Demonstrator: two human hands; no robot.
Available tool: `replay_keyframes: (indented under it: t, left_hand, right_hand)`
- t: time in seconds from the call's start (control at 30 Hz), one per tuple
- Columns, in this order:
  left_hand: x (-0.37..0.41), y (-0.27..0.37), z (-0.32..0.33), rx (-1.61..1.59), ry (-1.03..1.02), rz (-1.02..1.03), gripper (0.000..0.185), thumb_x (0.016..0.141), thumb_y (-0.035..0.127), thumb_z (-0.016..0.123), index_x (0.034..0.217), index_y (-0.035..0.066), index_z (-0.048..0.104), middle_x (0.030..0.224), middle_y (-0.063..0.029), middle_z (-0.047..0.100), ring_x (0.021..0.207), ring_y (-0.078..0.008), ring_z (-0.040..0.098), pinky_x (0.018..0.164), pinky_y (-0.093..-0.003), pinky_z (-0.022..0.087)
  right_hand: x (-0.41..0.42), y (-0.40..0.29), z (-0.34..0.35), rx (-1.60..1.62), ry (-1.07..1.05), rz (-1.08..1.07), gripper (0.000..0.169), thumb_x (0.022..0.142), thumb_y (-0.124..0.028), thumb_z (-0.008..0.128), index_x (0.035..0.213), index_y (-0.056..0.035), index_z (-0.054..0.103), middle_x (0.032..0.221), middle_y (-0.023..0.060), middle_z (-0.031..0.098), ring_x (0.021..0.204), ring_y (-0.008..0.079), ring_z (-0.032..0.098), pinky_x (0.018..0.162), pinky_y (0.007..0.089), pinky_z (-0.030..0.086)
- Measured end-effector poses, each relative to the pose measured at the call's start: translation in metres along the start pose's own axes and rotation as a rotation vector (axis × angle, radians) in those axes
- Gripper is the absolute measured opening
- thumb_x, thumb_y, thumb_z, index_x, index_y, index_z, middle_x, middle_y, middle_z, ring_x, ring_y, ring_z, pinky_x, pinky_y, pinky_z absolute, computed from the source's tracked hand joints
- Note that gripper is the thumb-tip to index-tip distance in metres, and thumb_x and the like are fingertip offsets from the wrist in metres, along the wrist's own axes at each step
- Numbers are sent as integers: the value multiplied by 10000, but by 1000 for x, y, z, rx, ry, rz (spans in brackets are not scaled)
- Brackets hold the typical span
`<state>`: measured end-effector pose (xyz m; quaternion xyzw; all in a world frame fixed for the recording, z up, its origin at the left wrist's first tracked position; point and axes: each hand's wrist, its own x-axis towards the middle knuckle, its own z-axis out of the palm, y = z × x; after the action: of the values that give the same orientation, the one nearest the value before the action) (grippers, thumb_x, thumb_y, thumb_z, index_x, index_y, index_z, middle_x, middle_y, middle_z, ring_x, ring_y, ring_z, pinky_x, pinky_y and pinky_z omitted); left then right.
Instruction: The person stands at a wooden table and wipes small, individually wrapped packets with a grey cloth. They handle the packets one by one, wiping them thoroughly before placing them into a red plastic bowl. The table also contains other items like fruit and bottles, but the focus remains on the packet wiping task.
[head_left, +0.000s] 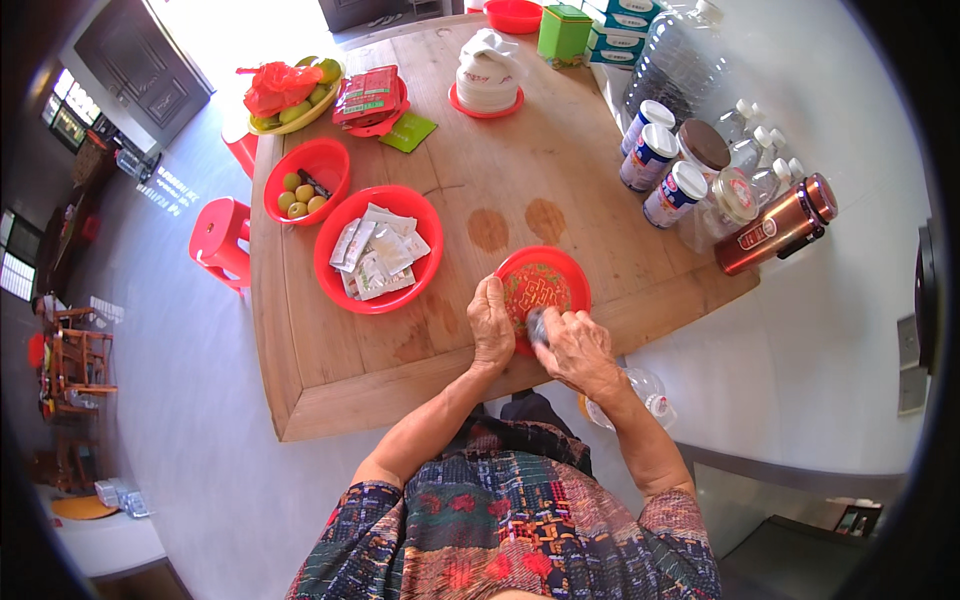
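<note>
A red plastic plate with a gold and green printed pattern (551, 274) is tilted near the table's front edge. My left hand (491, 322) grips its left rim. My right hand (577, 346) holds a dark grey wad (537, 327), blurred, against the plate's lower inside; its material cannot be told. To the left lies a red bowl (433, 259) with several white sachets (386, 247). Behind that, a smaller red bowl (343, 154) holds several yellow-green fruits (304, 193) and a black object. Two damp-looking round marks show on the wood beyond the plate.
On the wooden table (360, 412) stand a yellow fruit basket (296, 120), red packets (367, 94), a stack of white disposable bowls (484, 86), a green tin (562, 34), lidded canisters (675, 195), plastic bottles and a copper-coloured flask (772, 225). A red stool (217, 236) stands left.
</note>
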<state>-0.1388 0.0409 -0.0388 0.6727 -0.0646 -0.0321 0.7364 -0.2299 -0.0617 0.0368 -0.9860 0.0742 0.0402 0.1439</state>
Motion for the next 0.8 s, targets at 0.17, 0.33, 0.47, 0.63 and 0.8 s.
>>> replay_keyframes:
  t: [0.17,0.33,0.47,0.63,0.8]
  left_hand:
    - [2,9,-21,-83,-115,-33,358,1044,280,439,1108,-22,620,925,-26,647,852,-89,565,774,-253,483]
    - [2,3,-27,-154,-104,-82,348,1045,261,435,1129,-25,616,941,-30,644,865,-87,558,789,-253,480]
    - [-1,2,-30,-139,-66,-23,338,1042,251,442,1122,-28,616,932,-28,636,864,-91,552,787,-255,475]
    - [-1,8,-29,-93,-30,-6,335,1042,252,445,1102,-27,621,908,-21,628,838,-88,538,766,-252,467]
    - [1,7,-30,-85,-56,-33,334,1043,256,441,1074,-21,626,873,-10,618,807,-81,523,740,-247,459]
  right_hand:
    - [9,5,-4,444,337,-120,396,803,-162,692,1162,-45,574,946,192,636,925,376,591,812,465,494]
    - [32,-3,24,41,481,-51,535,765,-138,721,1253,-36,527,1152,166,559,1030,361,515,915,451,445]
    - [20,-10,32,3,382,-192,616,738,-134,725,1297,-39,485,1211,186,513,1057,369,490,916,450,456]
    - [4,-5,11,198,58,-282,557,730,-78,697,1263,-27,544,1227,198,526,1092,383,501,982,441,422]
    - [15,3,3,457,179,-389,536,694,4,658,1223,-14,572,1156,183,590,1067,368,528,986,437,413]
